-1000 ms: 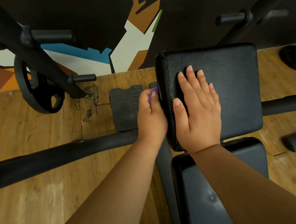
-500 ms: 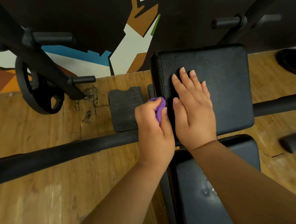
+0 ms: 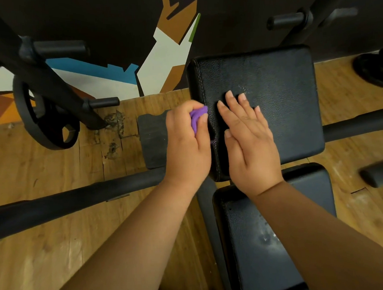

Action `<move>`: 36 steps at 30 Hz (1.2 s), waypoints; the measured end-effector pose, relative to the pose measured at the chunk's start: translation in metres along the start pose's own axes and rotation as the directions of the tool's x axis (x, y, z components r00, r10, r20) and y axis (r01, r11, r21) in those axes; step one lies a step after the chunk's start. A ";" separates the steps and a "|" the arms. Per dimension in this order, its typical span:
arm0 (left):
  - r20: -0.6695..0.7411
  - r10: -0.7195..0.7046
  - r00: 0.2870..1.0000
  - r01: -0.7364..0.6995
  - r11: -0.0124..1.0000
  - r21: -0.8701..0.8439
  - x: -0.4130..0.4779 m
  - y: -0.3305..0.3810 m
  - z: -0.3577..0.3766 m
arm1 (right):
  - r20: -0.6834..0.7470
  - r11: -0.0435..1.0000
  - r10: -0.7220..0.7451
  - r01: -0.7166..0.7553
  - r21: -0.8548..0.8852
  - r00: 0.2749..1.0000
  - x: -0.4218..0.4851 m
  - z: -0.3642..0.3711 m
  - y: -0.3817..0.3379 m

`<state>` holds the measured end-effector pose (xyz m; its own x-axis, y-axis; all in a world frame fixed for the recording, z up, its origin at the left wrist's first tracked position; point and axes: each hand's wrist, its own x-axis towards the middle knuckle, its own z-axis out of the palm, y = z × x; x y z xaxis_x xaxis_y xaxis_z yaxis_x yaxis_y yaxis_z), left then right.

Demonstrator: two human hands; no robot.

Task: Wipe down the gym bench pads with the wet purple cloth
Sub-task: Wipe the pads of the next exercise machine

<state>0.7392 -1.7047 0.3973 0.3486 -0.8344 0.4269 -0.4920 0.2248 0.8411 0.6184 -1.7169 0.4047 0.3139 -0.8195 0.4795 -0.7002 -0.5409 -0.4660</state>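
My left hand (image 3: 187,143) is curled round the purple cloth (image 3: 196,118), which is bunched into a small wad. Only a fold of it shows between my thumb and fingers, and I hold it against the left side edge of the upper pad (image 3: 280,108), by the stitched seam. My right hand (image 3: 250,139) lies flat, palm down, on the top surface of that same pad near its left edge, fingers straight and a little spread, holding nothing. The two hands are just beside each other, with the pad's edge between them. A patch of pale, shiny flecks sits on the black leather just past my right fingertips. The lower pad (image 3: 248,253) runs toward me under my right forearm, with a narrow gap between it and the upper one, and it has a few glossy smears close to that arm. Under my left hand a dark floor mat (image 3: 151,142) lies on the wooden floor (image 3: 58,254), touching a black frame tube (image 3: 77,196) that runs off to the left. Further left a weight plate (image 3: 40,122) hangs on a slanted black rack, and the floor boards near its foot are chipped and scuffed. Behind it all is a wall painted in blue, white, brown and orange shapes (image 3: 158,64)
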 end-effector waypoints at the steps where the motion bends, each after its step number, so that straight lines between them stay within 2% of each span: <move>1: -0.013 -0.019 1.000 0.018 1.000 -0.011 -0.001 0.001 0.001 | -0.013 1.000 0.002 -0.002 -0.002 1.000 0.000 0.001 0.000; 6: 0.022 0.010 1.000 -0.009 0.999 -0.032 -0.022 -0.001 0.000 | -0.032 0.999 0.008 -0.009 -0.044 0.999 -0.001 0.004 -0.004; 13: -0.004 -0.148 0.989 0.147 0.984 -0.104 -0.014 0.006 0.004 | -0.055 0.996 -0.010 0.005 -0.087 0.998 -0.003 0.007 -0.004; 17: 0.042 -0.174 0.984 0.178 0.975 -0.135 -0.028 0.003 0.000 | -0.063 0.994 -0.015 0.008 -0.106 0.998 -0.003 0.009 -0.004; 22: 0.128 -0.435 0.892 0.453 0.859 -0.238 0.001 0.006 0.000 | -0.083 0.993 -0.025 0.015 -0.118 0.996 -0.004 0.008 -0.005; 27: 0.220 -0.448 0.867 0.490 0.847 -0.208 -0.025 0.010 -0.009 | -0.091 0.989 -0.025 0.012 -0.149 0.996 -0.005 0.011 -0.005; 32: 0.216 -0.522 0.825 0.563 0.790 -0.243 0.001 -0.001 0.001 | -0.098 0.986 -0.030 0.013 -0.164 0.995 -0.005 0.012 -0.005; 36: 0.270 -0.521 0.809 0.581 0.776 -0.244 -0.021 -0.003 -0.001 | -0.096 0.984 -0.031 0.014 -0.176 0.995 -0.006 0.012 -0.004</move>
<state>0.7337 -1.6876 0.3862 0.3228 -0.9287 -0.1827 0.0150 -0.1880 0.9820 0.6273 -1.7120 0.3945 0.2728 -0.7804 0.5627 -0.7976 -0.5105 -0.3213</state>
